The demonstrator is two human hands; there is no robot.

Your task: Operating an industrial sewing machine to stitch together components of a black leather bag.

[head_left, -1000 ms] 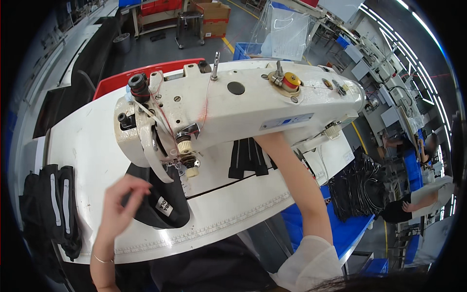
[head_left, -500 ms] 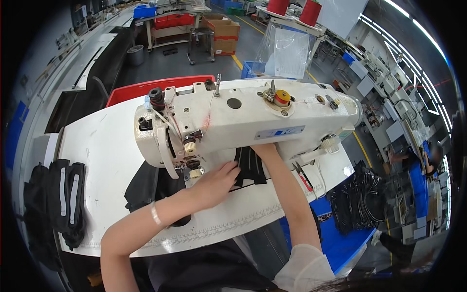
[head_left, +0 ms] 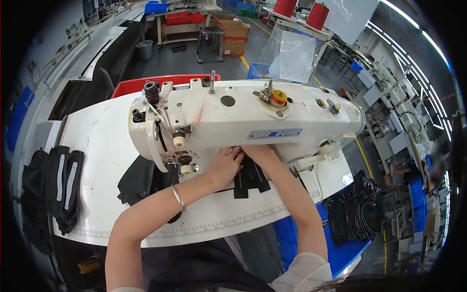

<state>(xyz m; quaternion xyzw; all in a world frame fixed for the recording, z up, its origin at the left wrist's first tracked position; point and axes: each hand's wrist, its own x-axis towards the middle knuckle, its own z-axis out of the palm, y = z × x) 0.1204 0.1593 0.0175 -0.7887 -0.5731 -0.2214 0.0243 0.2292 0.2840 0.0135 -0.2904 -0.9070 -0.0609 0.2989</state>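
Beneath the arm of the white sewing machine (head_left: 224, 114), my left hand (head_left: 224, 166) and my right hand (head_left: 255, 153) meet at dark strips (head_left: 250, 185) with pale lines, their fingers bent and close together. The right fingertips are partly hidden by the machine. Left of them, a black fabric piece (head_left: 136, 182) lies under the needle area, partly behind my left arm. Scissors (head_left: 299, 177) lie right of my right forearm, partly covered.
Black pieces (head_left: 65, 185) are stacked at the table's left. A blue bin (head_left: 287, 233) holding a black bundle (head_left: 355, 211) is at lower right. A red bin (head_left: 126, 85) is behind the machine. A blurred co-worker (head_left: 433, 177) is at far right.
My left hand has moved rightward from the black piece by the needle to the strips, joining my right hand. The strips have shifted toward me and now hang lower.
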